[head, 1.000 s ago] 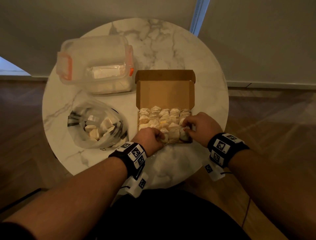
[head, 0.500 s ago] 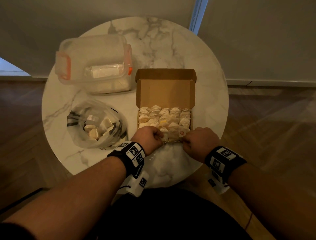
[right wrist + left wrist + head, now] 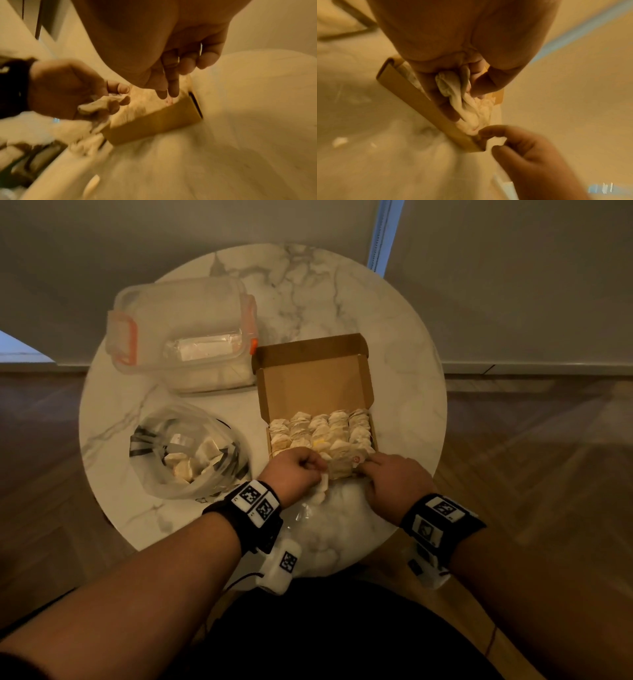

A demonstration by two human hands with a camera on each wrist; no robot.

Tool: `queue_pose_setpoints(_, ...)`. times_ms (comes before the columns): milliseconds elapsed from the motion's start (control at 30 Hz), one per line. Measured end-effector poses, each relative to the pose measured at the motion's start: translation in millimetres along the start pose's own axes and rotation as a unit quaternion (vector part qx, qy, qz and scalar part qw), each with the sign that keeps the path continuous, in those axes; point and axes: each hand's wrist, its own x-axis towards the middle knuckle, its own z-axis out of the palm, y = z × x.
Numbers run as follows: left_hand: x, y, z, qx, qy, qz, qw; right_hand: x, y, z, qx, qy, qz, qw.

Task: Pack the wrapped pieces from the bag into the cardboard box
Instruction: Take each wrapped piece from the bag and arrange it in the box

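Left hand (image 3: 297,474) curled around pale wrapped piece (image 3: 448,83) at near edge of open brown cardboard box (image 3: 365,392); right hand (image 3: 397,482), fingers straight, touching packed pieces (image 3: 322,431). Clear plastic bag (image 3: 154,474) left on round marble bench (image 3: 404,337).

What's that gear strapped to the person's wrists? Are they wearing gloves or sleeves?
No gloves or sleeves: forearms and both hands are bare. Each wrist carries a black band with white square tags printed with black-and-white codes. A small white tagged block hangs under the left wrist, trailing a thin cable.
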Motion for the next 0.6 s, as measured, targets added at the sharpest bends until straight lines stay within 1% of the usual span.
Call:
queue_pose_setpoints(33,-2.6,3.8,0.1,-0.087,0.003,-0.010,0.996,-2.1,1.1,-4.5,0.052,0.027,0.000,0.998)
queue_pose_setpoints(67,-4.4,7.8,0.4,-0.175,0.004,-0.017,0.984,-3.4,2.3,-9.5,0.108,0.054,0.004,0.993)
queue_pose_setpoints(133,-6.4,18.7,0.4,-0.317,-0.005,-0.018,0.948,-5.7,2.5,-23.2,0.235,0.089,0.033,0.967)
queue_pose_setpoints(167,-6.8,25.0,0.7,-0.359,-0.010,-0.013,0.933,-6.7,0.7,-31.9,0.316,0.086,0.059,0.943)
queue_pose_setpoints(200,-7.1,31.3,1.0,-0.386,-0.015,-0.004,0.922,-7.5,-1.6,-40.0,0.406,0.069,0.087,0.907)
queue_pose_setpoints(267,-6.7,41.4,2.3,-0.411,-0.021,0.012,0.911,-8.4,-8.5,-54.7,0.559,0.008,0.134,0.818)
queue_pose_setpoints(300,-6.4,45.3,4.1,-0.411,-0.022,0.020,0.911,-8.6,-11.8,-59.5,0.597,-0.009,0.146,0.789)
queue_pose_setpoints(333,-6.1,48.0,6.4,-0.401,-0.022,0.033,0.915,-7.6,-14.2,-62.0,0.610,-0.007,0.153,0.778)
queue_pose_setpoints(433,-5.4,50.6,14.5,-0.338,0.000,0.071,0.938,-4.4,-21.5,-67.5,0.621,0.029,0.166,0.765)
queue_pose_setpoints(500,-7.6,51.4,17.8,-0.307,0.016,0.084,0.948,-2.7,-23.9,-68.5,0.633,0.043,0.171,0.754)
queue_pose_setpoints(600,-10.7,51.6,19.1,-0.280,0.032,0.095,0.955,-1.5,-22.8,-67.1,0.628,0.052,0.170,0.758)
